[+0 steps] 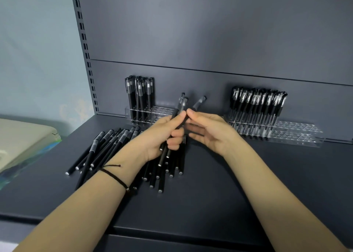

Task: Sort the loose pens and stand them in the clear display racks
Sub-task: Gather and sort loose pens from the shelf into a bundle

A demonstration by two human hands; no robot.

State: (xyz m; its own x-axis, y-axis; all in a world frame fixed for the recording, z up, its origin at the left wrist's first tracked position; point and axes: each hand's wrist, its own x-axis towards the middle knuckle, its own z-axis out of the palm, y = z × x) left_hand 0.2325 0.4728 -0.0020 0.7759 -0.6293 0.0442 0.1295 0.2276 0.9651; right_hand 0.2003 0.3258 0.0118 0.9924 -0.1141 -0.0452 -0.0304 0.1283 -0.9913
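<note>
The left hand (pixel 162 135) is clamped around a small bundle of pens (pixel 182 104), fingers curled over the barrels. The capped ends fan out above the fist and the plain ends hang below. Held upright like this, the bundle probably serves as a ready supply, so that single pens can be drawn off one at a time.

The right hand (pixel 212 131) faces it, fingers reaching out fairly straight, the index tip touching the bundle just under the caps. Whether it already pinches one pen I cannot tell.

Below both hands, loose pens (pixel 107 148) lie flat on the dark shelf (pixel 210 204) in rough heaps, mostly with caps pointing away from the person. That likely makes them easy to gather facing one way.

Behind the hands, against the back wall, the left rack (pixel 164 111) holds a few matte black pens (pixel 140 93) standing at its left end, and most of its holes are free. Well apart to the right, the right rack (pixel 298 131) carries a dense row of clear-barrelled pens (pixel 257 102). The held pens look like the matte sort, so the left rack seems their place.
</note>
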